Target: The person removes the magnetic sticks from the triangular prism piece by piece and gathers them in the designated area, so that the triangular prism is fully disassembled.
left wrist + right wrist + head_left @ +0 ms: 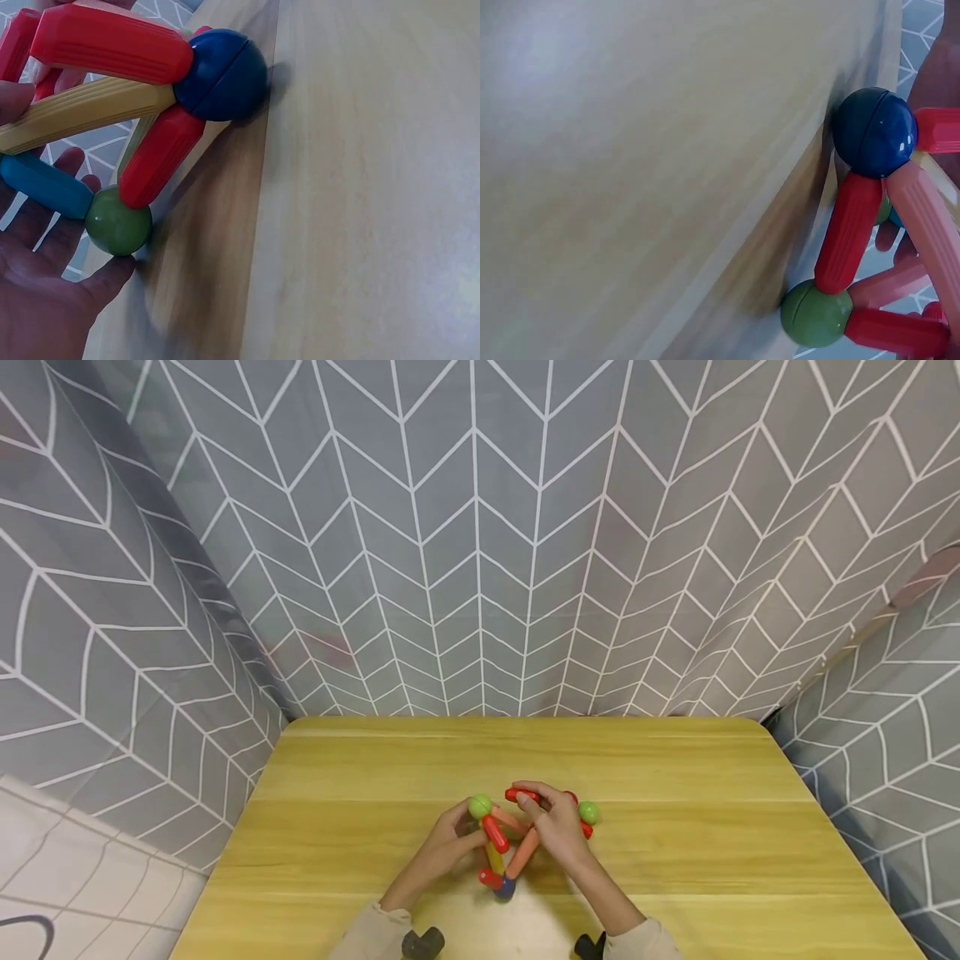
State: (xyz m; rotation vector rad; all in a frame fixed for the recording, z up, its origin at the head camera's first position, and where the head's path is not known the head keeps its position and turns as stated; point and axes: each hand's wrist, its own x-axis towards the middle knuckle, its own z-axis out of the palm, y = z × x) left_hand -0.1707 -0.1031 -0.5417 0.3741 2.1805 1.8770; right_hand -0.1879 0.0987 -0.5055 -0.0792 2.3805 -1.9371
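Observation:
A frame of magnetic sticks and balls stands between the two hands, low in the head view. My left hand (448, 842) holds its left side; in the left wrist view the thumb touches a green ball (118, 221) and the fingers lie behind a blue stick (49, 186). My right hand (561, 833) reaches over the frame and pinches a red stick (522, 795) at the far side. A dark blue ball (874, 132) joins red and pink sticks at the near corner. Another green ball (588, 812) sits right of the right hand. The right fingertips are partly hidden.
Underneath is a wooden table (360, 777) with rounded far corners. Grey curtains (480, 527) with white zigzag lines rise behind it and on both sides. Dark bands (423, 943) sit on the wrists, over light sleeves (367, 935).

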